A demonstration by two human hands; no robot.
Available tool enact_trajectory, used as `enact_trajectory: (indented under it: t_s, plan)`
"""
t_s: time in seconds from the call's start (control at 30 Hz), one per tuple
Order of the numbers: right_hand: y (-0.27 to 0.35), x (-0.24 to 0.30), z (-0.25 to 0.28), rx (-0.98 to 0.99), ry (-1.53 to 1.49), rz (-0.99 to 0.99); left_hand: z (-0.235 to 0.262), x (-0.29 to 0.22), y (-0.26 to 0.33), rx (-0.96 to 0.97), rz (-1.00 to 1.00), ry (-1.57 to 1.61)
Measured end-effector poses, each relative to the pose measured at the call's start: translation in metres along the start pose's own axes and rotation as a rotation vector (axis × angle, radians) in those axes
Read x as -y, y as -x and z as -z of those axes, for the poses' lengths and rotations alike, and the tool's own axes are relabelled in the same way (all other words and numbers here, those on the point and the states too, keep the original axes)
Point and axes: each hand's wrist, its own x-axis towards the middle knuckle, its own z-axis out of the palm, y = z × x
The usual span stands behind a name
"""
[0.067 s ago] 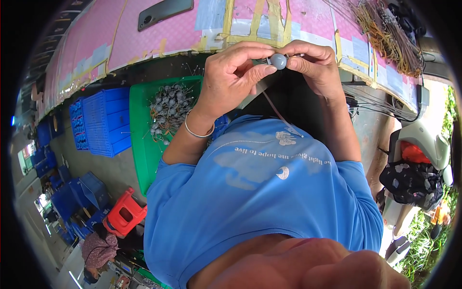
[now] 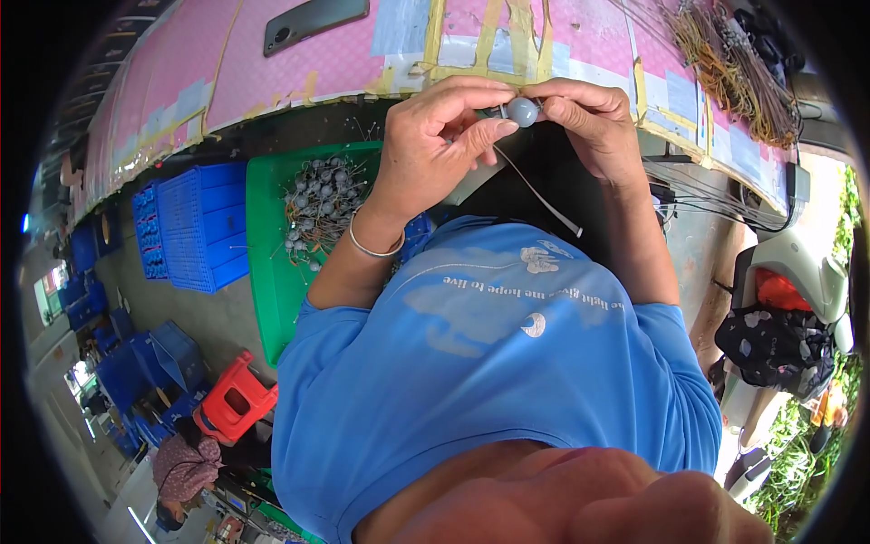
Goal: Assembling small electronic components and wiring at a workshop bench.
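Between my two hands, just off the table's near edge, is a small grey ball-shaped part [image 2: 522,111] with a thin wire. My left hand [image 2: 444,131] pinches it from the left between thumb and forefinger. From the right, my right hand [image 2: 594,122] closes thumb and fingers at its other side. A thin cord [image 2: 535,188] with a pale end hangs below my left fingers. Many similar grey balls with wires [image 2: 319,199] lie heaped in a green tray [image 2: 263,245] beside my left forearm.
A pink, tape-patched table [image 2: 299,68] carries a phone [image 2: 315,24] and a bundle of wires [image 2: 725,68]. Blue crates [image 2: 204,227] and a red stool [image 2: 237,397] stand at left. Another person [image 2: 186,467] is at lower left, a scooter [image 2: 797,263] at right.
The hanging cord has swung, its pale end lower and further right. The ball has shifted very slightly up and left between my fingers.
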Motion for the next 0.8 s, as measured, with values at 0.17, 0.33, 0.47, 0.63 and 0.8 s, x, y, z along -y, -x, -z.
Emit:
enact_trajectory:
  t_s: [0.17, 0.33, 0.47, 0.63, 0.8]
  plan:
    - [-0.002, -0.006, 0.001, -0.029, -0.194, -0.01, 0.001, 0.01, 0.003, -0.074, -0.124, 0.022]
    - [-0.002, -0.001, -0.017, 0.057, 0.017, -0.149, 0.035, -0.007, 0.026, -0.123, 0.144, -0.031]
    - [0.001, 0.003, 0.015, -0.002, 0.109, -0.132, 0.116, -0.004, 0.073, -0.265, 0.44, -0.241]
    - [0.007, 0.019, 0.091, -0.306, 0.551, 0.01, 0.19, 0.015, 0.142, -0.302, 0.505, -0.943]
    - [0.007, 0.038, 0.163, -0.642, 1.504, 0.161, 0.156, 0.008, 0.078, -0.381, 0.466, -0.665]
